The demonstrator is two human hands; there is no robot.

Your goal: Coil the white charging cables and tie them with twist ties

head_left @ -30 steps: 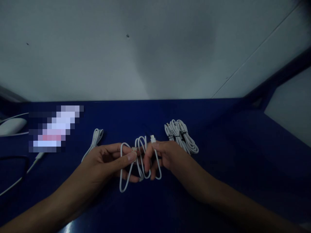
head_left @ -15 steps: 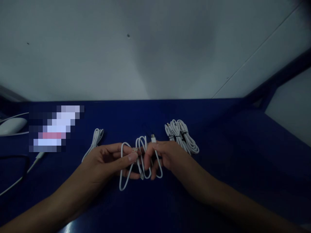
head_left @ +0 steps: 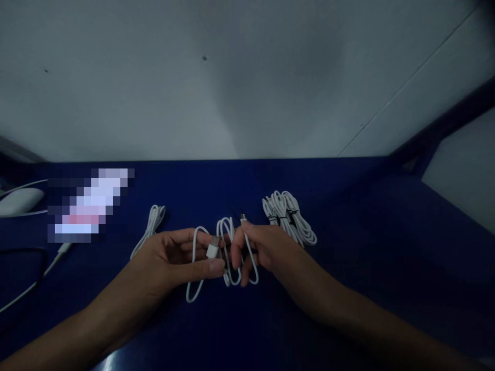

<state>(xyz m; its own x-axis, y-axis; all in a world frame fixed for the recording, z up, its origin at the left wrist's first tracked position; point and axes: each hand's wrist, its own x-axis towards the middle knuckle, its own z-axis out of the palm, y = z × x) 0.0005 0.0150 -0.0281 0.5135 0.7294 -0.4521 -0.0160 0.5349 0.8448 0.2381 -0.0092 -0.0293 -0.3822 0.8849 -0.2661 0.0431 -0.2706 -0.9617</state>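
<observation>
A white cable [head_left: 232,257] hangs in loose loops between my two hands, just above the blue table [head_left: 348,232]. My left hand [head_left: 174,257] pinches the cable near its broad white plug [head_left: 212,249]. My right hand [head_left: 263,247] is closed on the loops, and the small plug end [head_left: 243,218] sticks up from its fingers. The lowest loop touches the table in front of my left hand.
A tied bundle of white cables [head_left: 289,216] lies just behind my right hand. Another folded white cable [head_left: 152,222] lies behind my left hand. A blurred patch [head_left: 88,206] and a white rounded object [head_left: 17,201] with dark and white leads are at the far left. A pale wall rises behind the table.
My left thumb has slid down and the broad plug now shows above it. The small plug has sunk lower into my right fingers. The hanging loop has shortened slightly.
</observation>
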